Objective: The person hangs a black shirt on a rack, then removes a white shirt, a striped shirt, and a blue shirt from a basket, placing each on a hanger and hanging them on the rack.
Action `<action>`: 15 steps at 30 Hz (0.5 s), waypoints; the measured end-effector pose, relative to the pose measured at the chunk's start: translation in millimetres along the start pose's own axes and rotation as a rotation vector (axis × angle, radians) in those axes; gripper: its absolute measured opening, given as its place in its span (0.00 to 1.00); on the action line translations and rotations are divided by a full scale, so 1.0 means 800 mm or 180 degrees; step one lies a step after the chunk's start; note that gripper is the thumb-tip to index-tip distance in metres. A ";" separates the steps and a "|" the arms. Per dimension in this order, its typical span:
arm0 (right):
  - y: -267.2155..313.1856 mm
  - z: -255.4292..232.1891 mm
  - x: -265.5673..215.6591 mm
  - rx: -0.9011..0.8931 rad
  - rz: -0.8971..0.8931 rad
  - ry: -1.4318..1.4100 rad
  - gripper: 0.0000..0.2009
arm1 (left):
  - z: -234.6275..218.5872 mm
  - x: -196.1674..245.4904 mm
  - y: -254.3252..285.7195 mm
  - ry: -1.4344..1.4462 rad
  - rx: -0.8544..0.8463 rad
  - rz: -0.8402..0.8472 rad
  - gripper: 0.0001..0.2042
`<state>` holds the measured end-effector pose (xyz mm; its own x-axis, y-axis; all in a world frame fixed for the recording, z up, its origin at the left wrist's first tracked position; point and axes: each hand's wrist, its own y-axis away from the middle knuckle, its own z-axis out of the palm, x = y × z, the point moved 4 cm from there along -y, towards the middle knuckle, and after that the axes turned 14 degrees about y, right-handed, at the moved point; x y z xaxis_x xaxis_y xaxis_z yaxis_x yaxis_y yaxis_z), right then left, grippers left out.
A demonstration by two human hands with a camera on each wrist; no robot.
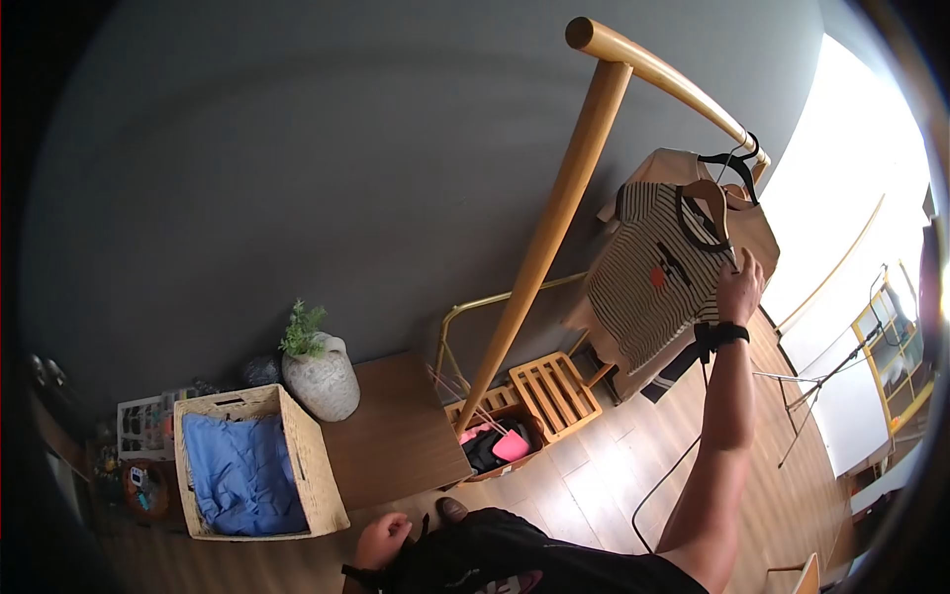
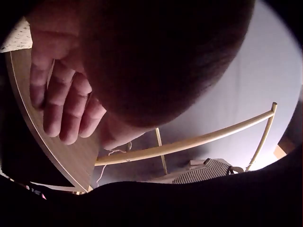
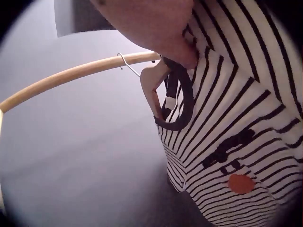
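My right hand (image 1: 740,293) grips the shoulder of a black-and-white striped T-shirt (image 1: 658,262) beside its dark collar; in the right wrist view the thumb lies at the collar's edge. The shirt (image 3: 227,123) is on a wooden hanger (image 3: 154,82), whose wire hook sits at the wooden rail (image 3: 75,73). Behind it, a pale beige top (image 1: 668,168) hangs on a black hanger (image 1: 737,170). My left hand (image 1: 384,541) is low by my body, holding nothing, and its fingers (image 2: 71,109) curl loosely in the left wrist view.
A woven basket (image 1: 322,475) with blue cloth (image 1: 242,475) stands on a brown cabinet (image 1: 391,426), next to a grey vase (image 1: 322,381) with a green plant. Below the rail are a slatted wooden stand (image 1: 554,396) and a box with a pink item (image 1: 512,445). A tripod (image 1: 816,386) stands at right.
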<state>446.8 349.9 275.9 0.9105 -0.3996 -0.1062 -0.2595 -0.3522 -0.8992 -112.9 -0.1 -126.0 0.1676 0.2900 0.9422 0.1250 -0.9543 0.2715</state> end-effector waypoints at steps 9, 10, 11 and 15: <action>0.323 -0.063 -0.113 -0.2444 -0.1257 -0.2873 0.09 | -0.020 0.027 0.015 0.0240 0.0128 0.0600 0.11; 0.389 -0.055 -0.120 -0.3193 -0.1380 -0.2605 0.11 | -0.025 0.036 0.020 0.0276 0.0146 0.0640 0.11; 0.459 -0.055 -0.127 -0.3720 -0.1481 -0.2757 0.11 | -0.030 0.044 0.026 0.0314 0.0193 0.0684 0.10; 0.623 -0.139 -0.164 -0.5304 -0.2152 -0.3313 0.15 | -0.049 0.061 0.045 0.0307 0.0137 0.1026 0.09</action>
<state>162.1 132.8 -111.5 0.6127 0.4009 -0.6811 0.6838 -0.7010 0.2025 -138.6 -23.3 -62.2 0.1121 -0.0362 0.9930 0.1223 -0.9912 -0.0500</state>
